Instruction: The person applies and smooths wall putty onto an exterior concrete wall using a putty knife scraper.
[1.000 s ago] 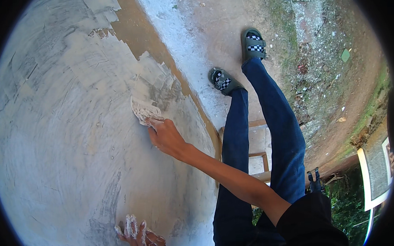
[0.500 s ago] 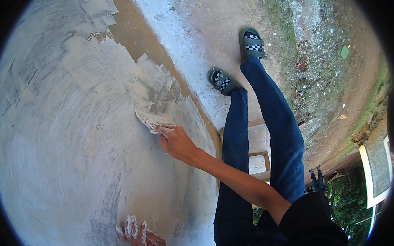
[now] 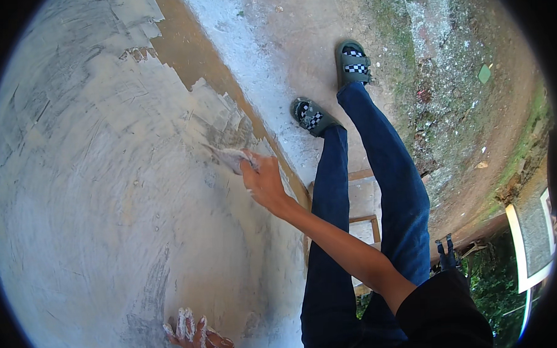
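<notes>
In my right hand (image 3: pixel 265 180) I grip a putty-smeared putty knife (image 3: pixel 230 158), its blade against the wall (image 3: pixel 95 199), which is streaked with white and grey putty. My left hand (image 3: pixel 201 343), its fingers coated white, is lower on the left, near that surface. A brown strip (image 3: pixel 210 60) edges the wall. Beyond it are my blue jeans (image 3: pixel 405 188), green sandals (image 3: pixel 344 73) over checkered socks, and a wooden frame (image 3: pixel 363 219) between my legs.
</notes>
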`<state>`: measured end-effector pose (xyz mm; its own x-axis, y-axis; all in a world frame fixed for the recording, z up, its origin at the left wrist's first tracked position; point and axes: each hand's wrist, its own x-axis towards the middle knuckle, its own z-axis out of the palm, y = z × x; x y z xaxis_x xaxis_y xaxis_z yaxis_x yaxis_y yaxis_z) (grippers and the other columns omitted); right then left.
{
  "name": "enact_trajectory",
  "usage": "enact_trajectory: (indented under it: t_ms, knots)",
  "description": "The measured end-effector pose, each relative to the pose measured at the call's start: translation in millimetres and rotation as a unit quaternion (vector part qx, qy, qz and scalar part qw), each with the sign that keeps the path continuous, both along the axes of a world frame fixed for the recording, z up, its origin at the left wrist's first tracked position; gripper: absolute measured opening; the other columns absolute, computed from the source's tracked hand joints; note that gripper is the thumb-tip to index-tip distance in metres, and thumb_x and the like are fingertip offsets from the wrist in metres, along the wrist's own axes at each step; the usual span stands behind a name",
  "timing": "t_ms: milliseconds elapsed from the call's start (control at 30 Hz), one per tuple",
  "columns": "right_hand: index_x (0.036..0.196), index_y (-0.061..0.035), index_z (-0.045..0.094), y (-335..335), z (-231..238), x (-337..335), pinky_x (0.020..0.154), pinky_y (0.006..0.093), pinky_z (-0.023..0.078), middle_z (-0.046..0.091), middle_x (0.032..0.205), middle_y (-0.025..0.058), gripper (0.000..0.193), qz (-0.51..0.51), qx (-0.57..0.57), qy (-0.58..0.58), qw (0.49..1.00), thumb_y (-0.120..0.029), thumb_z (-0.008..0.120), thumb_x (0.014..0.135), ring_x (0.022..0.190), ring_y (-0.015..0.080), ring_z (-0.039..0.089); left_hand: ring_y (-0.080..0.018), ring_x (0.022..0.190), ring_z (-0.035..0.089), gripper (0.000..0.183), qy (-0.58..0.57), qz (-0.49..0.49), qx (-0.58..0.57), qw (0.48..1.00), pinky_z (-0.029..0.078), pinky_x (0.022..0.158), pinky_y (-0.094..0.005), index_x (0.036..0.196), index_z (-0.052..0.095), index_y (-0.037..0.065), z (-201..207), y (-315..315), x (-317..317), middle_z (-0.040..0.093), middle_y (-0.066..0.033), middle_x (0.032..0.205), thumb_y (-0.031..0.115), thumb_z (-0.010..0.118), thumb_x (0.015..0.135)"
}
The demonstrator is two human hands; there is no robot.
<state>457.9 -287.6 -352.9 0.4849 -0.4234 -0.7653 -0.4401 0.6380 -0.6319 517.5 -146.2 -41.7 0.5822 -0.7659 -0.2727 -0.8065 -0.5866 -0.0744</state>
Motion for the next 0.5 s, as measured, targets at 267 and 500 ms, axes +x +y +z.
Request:
enact_trajectory:
  t_ms: [267,500]
  knots:
    - [0.099,0.012,0.059,4,-30,59,0.062,0.0442,0.045,0.055,0.065,0.0288,0.029,0.041,-0.104,-0.026,0.993,-0.008,0.05,0.08,0.061,0.04,0.057,-0.0398,0.096,0.061,0.038,0.012,0.003,-0.001,1.0,0.029,0.096,-0.0662,0.082,0.065,-0.001,-6,6,-4,0.064,-0.0249,0.095,0.029,0.042,0.085]
    - [0.098,0.006,0.062,-41,31,26,0.047,0.031,0.038,0.053,0.056,0.0128,0.026,-0.034,0.051,-0.079,0.995,-0.009,0.047,0.084,0.047,0.0134,0.047,-0.0398,0.095,0.061,0.037,0.008,0.014,0.014,1.0,0.029,0.096,-0.0664,0.082,0.065,-0.001,3,12,-2,0.064,-0.025,0.095,0.028,0.042,0.085]
